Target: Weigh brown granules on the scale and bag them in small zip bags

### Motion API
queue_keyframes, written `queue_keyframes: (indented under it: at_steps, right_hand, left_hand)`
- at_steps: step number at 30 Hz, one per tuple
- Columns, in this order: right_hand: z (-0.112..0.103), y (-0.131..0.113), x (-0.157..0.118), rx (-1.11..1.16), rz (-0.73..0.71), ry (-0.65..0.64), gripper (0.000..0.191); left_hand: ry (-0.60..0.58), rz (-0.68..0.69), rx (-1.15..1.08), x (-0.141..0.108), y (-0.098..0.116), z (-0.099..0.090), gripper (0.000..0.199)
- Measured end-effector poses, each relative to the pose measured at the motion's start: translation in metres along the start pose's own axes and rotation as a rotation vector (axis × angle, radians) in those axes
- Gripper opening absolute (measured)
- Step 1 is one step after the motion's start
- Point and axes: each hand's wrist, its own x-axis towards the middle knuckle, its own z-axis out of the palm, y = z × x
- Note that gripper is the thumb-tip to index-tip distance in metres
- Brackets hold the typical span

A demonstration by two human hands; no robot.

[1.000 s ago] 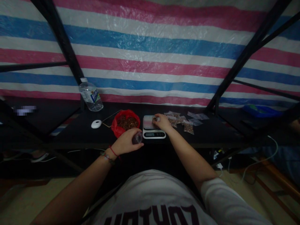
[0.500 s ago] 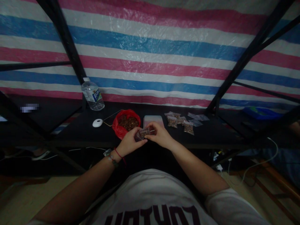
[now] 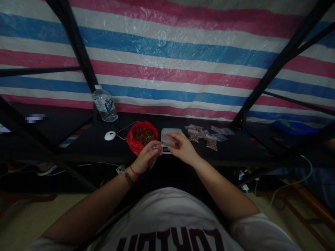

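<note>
My left hand (image 3: 146,155) is closed in a pinch on a small clear plastic bag (image 3: 153,161), which hangs below the fingers with something dark in it. The fingers of my right hand (image 3: 181,148) are closed on a pale, translucent piece (image 3: 169,140) that looks like plastic; its exact kind is unclear. That piece is over a small digital scale (image 3: 164,131), with the dark display in front. Left of the scale, a red plastic bag (image 3: 130,139) lies open, full of brown grain-like bits (image 3: 143,135).
Several small filled bags (image 3: 193,136) lie right of the scale, with flat clear bags (image 3: 222,131) beyond them. A large clear bottle (image 3: 105,106) and a white mouse-like object (image 3: 110,135) are at left. Black frame posts (image 3: 86,66) flank the black table (image 3: 86,144); striped sheeting hangs behind.
My hands have drawn apart. The left has tilted the small bag downward, while the right has left that bag and now has the translucent piece over the scale.
</note>
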Motion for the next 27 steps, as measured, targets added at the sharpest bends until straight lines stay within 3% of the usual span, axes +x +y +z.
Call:
queue_keyframes:
  at_steps: [3, 6, 10, 13, 17, 20, 24, 27]
  right_hand:
    - [-0.005, 0.013, 0.006, 0.058, 0.070, 0.043, 0.046]
    - [-0.008, 0.035, 0.012, 0.100, 0.138, 0.088, 0.048]
    - [-0.012, 0.062, 0.020, -0.080, 0.173, 0.164, 0.058]
    - [-0.015, 0.078, 0.031, -0.243, 0.169, 0.150, 0.049]
    - [-0.013, 0.097, 0.048, -0.376, 0.206, 0.144, 0.046]
    - [-0.009, 0.110, 0.057, -0.461, 0.221, 0.112, 0.046]
    - [-0.007, 0.116, 0.061, -0.548, 0.226, 0.076, 0.053]
    - [-0.013, 0.112, 0.061, -0.534, 0.174, 0.135, 0.058]
  left_hand:
    - [-0.053, -0.156, -0.271, 0.000, 0.011, -0.005, 0.059]
    - [-0.083, -0.213, -0.405, 0.000, 0.019, -0.009, 0.068]
    - [-0.083, -0.262, -0.575, -0.001, 0.022, -0.009, 0.066]
    - [-0.109, -0.299, -0.628, -0.002, 0.022, -0.007, 0.066]
    - [-0.239, -0.294, -0.634, -0.001, 0.016, -0.008, 0.062]
    - [-0.360, -0.192, -0.440, -0.001, 0.007, -0.008, 0.057]
    - [-0.492, -0.028, 0.148, -0.004, 0.001, -0.004, 0.052]
    - [-0.543, 0.060, 0.406, -0.007, 0.002, 0.000, 0.052]
